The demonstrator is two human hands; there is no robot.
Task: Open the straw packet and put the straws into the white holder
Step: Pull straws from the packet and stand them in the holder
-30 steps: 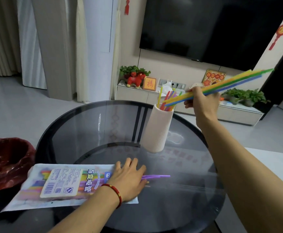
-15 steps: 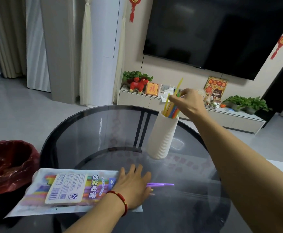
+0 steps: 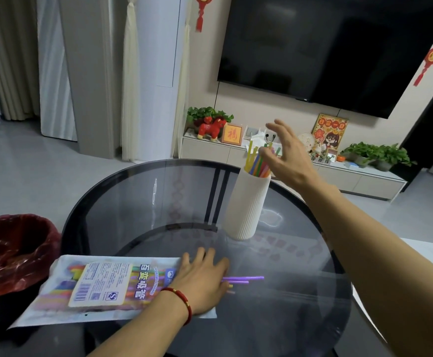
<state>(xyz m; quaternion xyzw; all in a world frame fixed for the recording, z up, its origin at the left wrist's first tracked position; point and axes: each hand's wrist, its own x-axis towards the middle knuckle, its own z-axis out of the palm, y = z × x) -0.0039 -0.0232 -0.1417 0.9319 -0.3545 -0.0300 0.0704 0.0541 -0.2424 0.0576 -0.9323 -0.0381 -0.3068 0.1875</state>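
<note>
Straw packet (image 3: 102, 287) lies flat on the glass table (image 3: 138, 202), near-left part, label up, open end pointing right w/ a few purple straws (image 3: 243, 279) sticking out past it onto the glass. Left hand (image 3: 200, 282) rests palm-down on that open end, fingers spread flat, pinning the packet rather than gripping anything; red bracelet (image 3: 182, 302) on the wrist. White holder (image 3: 246, 204), ribbed, stands upright on the table further back, right of centre, well apart from the packet. A bunch of coloured straws (image 3: 255, 163) (yellow, green, blue, orange/red) stands in it, tops fanning out above the rim. Right hand (image 3: 285, 155) hovers just beside and above those straw tops, fingers splayed wide, holding nothing; thumb side looks close to the straws but can't tell if touching. Off the table's left edge: bin w/ dark red liner (image 3: 12, 251). Behind: low cabinet (image 3: 236, 153) w/ plants and a red toy animal (image 3: 211, 127), big dark TV (image 3: 333, 47) on the wall above.
</note>
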